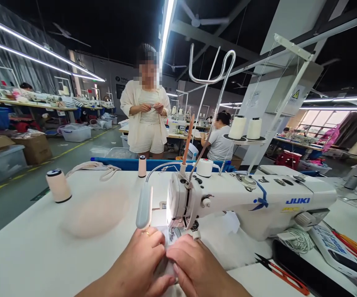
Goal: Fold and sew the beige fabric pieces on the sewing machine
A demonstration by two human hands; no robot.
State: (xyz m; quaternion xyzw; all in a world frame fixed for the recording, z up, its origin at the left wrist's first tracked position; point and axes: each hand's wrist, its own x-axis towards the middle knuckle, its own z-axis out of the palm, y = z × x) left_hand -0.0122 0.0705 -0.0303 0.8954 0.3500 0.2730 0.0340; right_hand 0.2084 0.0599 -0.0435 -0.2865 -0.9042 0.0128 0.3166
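My left hand [141, 258] and my right hand [197, 266] press together on a small piece of pale fabric [166, 264] lying on the white table [42, 247], just in front of the needle area [175, 231] of a white JUKI sewing machine [252, 202]. Both hands pinch the fabric, fingers curled; most of the fabric is hidden under them. A ring shows on my left hand. A grey lamp head [144, 206] on a flexible neck hangs just above my left hand.
A pale thread cone [58, 185] and a small spool [142, 166] stand on the table at the left. Red-handled snips [282, 274] and a black strip lie at the right. A person in white [146, 107] stands beyond the table; another sits behind.
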